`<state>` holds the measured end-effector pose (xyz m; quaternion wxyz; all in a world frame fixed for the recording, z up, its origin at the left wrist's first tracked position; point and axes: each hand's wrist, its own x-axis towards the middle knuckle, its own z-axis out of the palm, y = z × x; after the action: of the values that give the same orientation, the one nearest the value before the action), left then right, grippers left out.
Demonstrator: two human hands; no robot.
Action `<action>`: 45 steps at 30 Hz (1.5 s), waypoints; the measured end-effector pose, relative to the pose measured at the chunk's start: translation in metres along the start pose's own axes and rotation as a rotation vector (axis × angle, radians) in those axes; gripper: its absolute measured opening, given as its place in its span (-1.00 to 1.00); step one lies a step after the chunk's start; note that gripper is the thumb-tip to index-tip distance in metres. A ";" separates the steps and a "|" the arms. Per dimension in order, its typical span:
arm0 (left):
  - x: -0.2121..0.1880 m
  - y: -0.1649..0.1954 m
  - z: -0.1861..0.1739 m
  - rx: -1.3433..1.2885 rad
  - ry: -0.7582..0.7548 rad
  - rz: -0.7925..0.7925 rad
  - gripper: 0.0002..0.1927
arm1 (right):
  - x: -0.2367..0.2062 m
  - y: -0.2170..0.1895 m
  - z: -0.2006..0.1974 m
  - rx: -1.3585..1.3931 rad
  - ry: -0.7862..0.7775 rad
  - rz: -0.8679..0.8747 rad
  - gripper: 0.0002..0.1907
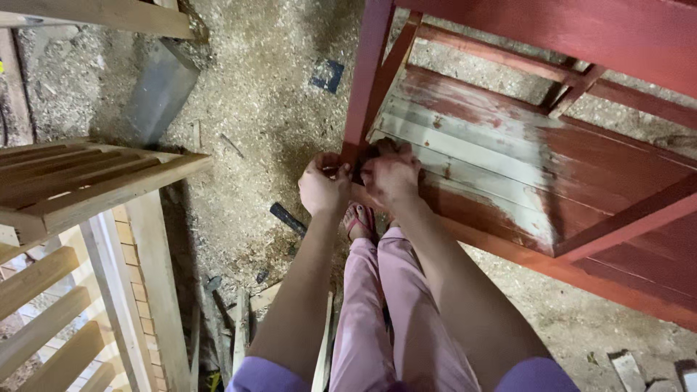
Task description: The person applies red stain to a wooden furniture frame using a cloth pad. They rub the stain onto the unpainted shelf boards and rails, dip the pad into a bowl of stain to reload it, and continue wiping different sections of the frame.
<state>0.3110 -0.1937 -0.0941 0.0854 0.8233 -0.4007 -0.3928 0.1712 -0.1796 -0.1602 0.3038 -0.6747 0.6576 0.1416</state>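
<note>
Near edge: purple sleeves and pink trouser legs [377, 305] are seen at the bottom centre; scrap wood strips [243, 330] lie on the floor just left of them.
Near left: an unpainted slatted wooden frame [80, 181] is stood at the left, its bars bare and pale.
Foot: a sandalled foot [359, 220] is set on the sawdust floor [247, 109], just below the hands.
Left hand [324, 185]: fingers are curled shut and pinched on a small dark object [356, 173], too hidden to be identified.
Right hand [390, 176]: it is closed on the same object, touching the left hand.
Place of work: both hands are pressed to the foot of the red leg [367, 80] of the red painted furniture frame [537, 174], at its near left corner.
Far: worn whitish slats are seen on the frame; a dark square scrap [327, 75] lies on the floor beyond.
</note>
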 end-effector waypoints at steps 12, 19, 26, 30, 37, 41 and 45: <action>0.000 0.018 -0.015 0.107 -0.089 -0.054 -0.80 | 0.014 -0.002 -0.009 0.062 -0.012 0.158 -0.57; 0.002 0.007 -0.007 0.077 -0.025 0.003 -0.79 | 0.078 0.003 -0.006 0.145 -0.088 0.057 -0.48; -0.002 0.012 -0.010 0.077 -0.047 -0.020 -0.78 | 0.029 0.007 -0.018 -0.086 -0.070 -0.304 -0.69; 0.001 0.013 -0.011 0.117 -0.070 -0.061 -0.79 | 0.047 0.009 -0.018 -0.030 -0.242 -0.070 -0.43; 0.007 0.005 -0.004 0.124 -0.029 0.006 -0.80 | 0.091 0.012 -0.013 0.106 -0.158 0.114 -0.38; -0.002 0.003 -0.003 -0.031 0.028 0.031 -0.83 | 0.032 0.031 -0.019 -0.117 -0.241 -0.166 -0.62; 0.000 0.001 0.001 -0.021 0.028 -0.025 -0.81 | 0.002 0.039 -0.011 -0.145 -0.097 -0.245 -0.78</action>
<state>0.3097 -0.1938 -0.0942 0.0948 0.8327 -0.3848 -0.3867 0.1312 -0.1859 -0.1616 0.3007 -0.7624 0.5430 0.1828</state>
